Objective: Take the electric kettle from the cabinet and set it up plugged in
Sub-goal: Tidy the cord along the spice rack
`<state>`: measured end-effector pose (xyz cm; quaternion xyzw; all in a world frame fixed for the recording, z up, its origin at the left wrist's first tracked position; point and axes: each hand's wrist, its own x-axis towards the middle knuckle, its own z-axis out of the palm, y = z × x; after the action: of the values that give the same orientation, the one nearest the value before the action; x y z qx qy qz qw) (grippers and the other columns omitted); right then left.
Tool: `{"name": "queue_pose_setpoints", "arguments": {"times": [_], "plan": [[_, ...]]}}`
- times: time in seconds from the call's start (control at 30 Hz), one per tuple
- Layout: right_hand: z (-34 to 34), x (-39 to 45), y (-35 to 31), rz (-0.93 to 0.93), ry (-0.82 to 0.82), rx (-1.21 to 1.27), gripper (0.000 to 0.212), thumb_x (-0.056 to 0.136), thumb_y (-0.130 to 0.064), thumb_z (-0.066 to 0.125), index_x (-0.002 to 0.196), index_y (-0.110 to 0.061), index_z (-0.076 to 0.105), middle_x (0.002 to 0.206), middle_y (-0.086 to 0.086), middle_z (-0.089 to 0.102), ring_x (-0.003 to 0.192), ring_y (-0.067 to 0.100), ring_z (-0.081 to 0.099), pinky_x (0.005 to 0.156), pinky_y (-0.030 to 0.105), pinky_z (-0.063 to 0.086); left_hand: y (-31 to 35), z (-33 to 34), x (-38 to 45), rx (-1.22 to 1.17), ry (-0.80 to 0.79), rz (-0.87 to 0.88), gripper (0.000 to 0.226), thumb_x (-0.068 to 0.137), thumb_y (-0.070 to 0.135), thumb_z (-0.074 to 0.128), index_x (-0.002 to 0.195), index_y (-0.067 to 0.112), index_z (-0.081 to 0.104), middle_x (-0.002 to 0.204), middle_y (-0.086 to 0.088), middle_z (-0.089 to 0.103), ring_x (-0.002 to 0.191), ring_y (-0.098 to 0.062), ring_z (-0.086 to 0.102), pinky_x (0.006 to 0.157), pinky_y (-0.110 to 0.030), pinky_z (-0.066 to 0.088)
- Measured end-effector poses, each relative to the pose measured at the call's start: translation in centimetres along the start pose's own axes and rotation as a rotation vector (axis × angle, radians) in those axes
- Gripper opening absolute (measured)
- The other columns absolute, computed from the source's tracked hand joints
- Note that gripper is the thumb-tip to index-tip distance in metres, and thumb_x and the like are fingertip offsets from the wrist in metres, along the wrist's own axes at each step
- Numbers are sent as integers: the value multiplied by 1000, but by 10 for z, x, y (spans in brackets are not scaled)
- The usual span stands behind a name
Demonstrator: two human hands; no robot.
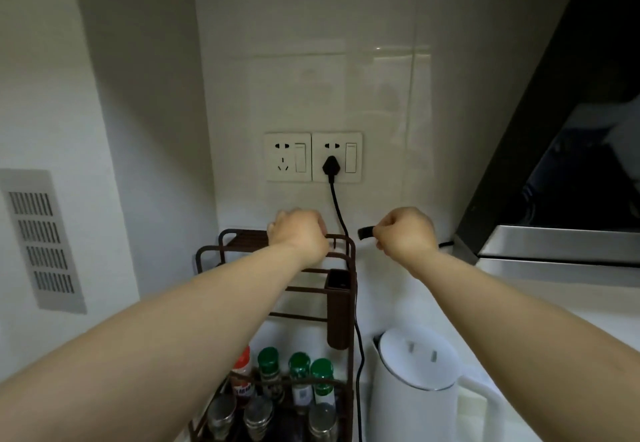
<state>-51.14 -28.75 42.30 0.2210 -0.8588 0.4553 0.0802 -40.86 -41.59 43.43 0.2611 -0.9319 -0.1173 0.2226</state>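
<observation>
The right hand (407, 232) pinches a small black strap (365, 233) beside the plugged-in cord (337, 209); the left hand (299, 232) is curled, what it holds hidden, so both should tidy the slack gently.

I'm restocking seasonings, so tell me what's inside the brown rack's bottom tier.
The brown wire rack holds spice jars in its bottom tier: three green-capped, one red-capped, and clear-lidded ones in front. The left forearm and the picture's lower edge hide the rest, and labels are unreadable.
</observation>
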Motion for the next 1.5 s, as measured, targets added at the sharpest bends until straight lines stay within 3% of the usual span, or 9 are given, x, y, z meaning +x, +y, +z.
{"name": "queue_pose_setpoints", "arguments": {"times": [0.13, 0.27, 0.33, 0.43, 0.53, 0.77, 0.9, 1.13, 1.5], "plan": [[22, 20, 6, -86, 57, -154, 18, 83, -16, 56, 66, -10, 55, 62, 3, 54, 52, 13, 44, 46, 21, 32, -7, 7, 21, 23, -92, 13, 29, 86, 18, 54, 112, 28, 62, 123, -2, 60, 121, -26, 47, 100, -36, 40], [36, 34, 6, -55, 72, -181, 19, 83, -14, 55, 65, -12, 49, 64, 1, 51, 59, 17, 46, 46, 21, 29, -7, 10, 34, -121, -173, -8, 20, 84, 11, 51, 95, 25, 62, 113, -3, 64, 112, -25, 56, 101, -40, 45], [45, 37, 4, -68, 49, -146, 14, 81, -12, 56, 67, -10, 54, 68, 4, 55, 62, 19, 49, 49, 22, 34, -8, 12, 36, -177, -192, -2, 17, 85, 17, 53, 100, 23, 61, 114, -2, 64, 110, -25, 57, 100, -40, 47], [57, 36, 3, -106, 14, -58, 14, 83, -13, 55, 75, -7, 65, 76, 7, 64, 69, 21, 57, 56, 24, 40, -10, 17, 38, -134, -273, 12, 40, 83, 28, 61, 122, 19, 57, 123, -2, 61, 114, -23, 56, 101, -39, 47], [58, 37, 4, -93, -43, 52, 18, 87, -16, 54, 86, -11, 71, 92, 7, 70, 86, 23, 63, 72, 28, 49, -10, 20, 42, -113, -293, 9, 37, 83, 20, 59, 120, 17, 61, 120, -5, 64, 111, -24, 58, 98, -39, 50], [48, 27, 1, -120, -251, 25, 37, 89, 1, 42, 117, -7, 65, 120, 13, 64, 111, 28, 57, 91, 29, 44, -8, 22, 41, -148, -307, 1, 48, 83, 16, 57, 131, 19, 54, 131, -5, 59, 121, -25, 53, 106, -41, 42], [48, 28, -5, -77, -391, 25, 36, 86, 3, 39, 110, -4, 65, 111, 18, 64, 106, 32, 57, 91, 39, 47, -10, 23, 41, -173, -309, 6, 49, 83, 15, 60, 131, 21, 53, 130, -5, 59, 120, -25, 54, 106, -41, 42], [49, 33, -8, -47, -439, 15, 27, 85, 4, 39, 90, -10, 62, 75, 3, 54, 72, 18, 49, 58, 23, 38, -11, 23, 47, -161, -335, 23, 32, 83, 15, 62, 114, 17, 59, 115, -8, 62, 107, -25, 58, 90, -31, 50], [50, 33, -1, -77, -410, 117, 36, 83, 7, 39, 108, -9, 60, 87, 3, 58, 85, 18, 55, 75, 29, 46, -7, 28, 54, -193, -337, 50, 37, 82, 3, 56, 115, 18, 51, 109, -8, 59, 101, -26, 59, 83, -35, 52]]}}
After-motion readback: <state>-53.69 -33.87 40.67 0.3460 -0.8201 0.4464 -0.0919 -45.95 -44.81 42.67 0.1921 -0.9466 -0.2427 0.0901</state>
